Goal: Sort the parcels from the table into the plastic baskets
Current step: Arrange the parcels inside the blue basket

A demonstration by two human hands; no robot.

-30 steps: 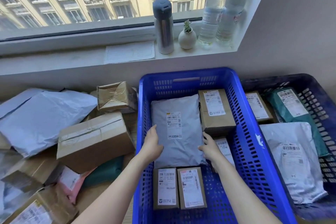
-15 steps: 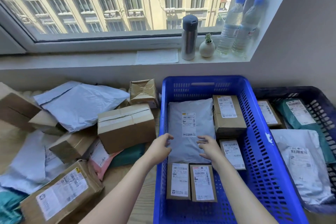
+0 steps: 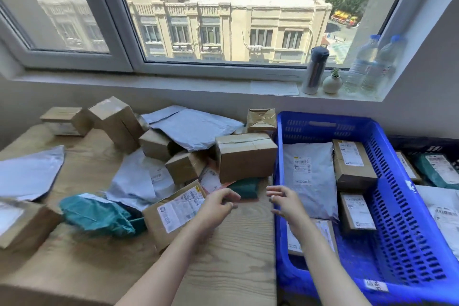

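— So, where do the hands stand?

— Both are empty. The left hand [image 3: 218, 205] hovers over the wooden table [image 3: 223, 268], fingers loosely curled round nothing. The right hand [image 3: 285, 202], fingers spread and relaxed, hangs over the left rim of the blue basket [image 3: 323, 126].

— And the likeliest next parcel?

— My guess is the labelled carton [image 3: 177, 210], just beside the left hand at its 9 o'clock. Its long axis runs from about 7 to 1 o'clock. The left hand is plainly nearer; the right would have to cross over.

— Anything in the way?

— A teal mailer [image 3: 96, 216] lies just beside the carton's 9 o'clock end. A dark green mailer [image 3: 244, 189] sits at the hands' 12 o'clock, tucked under a larger brown carton [image 3: 246, 156]. The blue basket is at 3 o'clock; its grey mailer [image 3: 308, 176] and small boxes [image 3: 354, 164] leave bare floor at the near end. A darker basket [image 3: 427, 146] lies beyond it, also at 3 o'clock.
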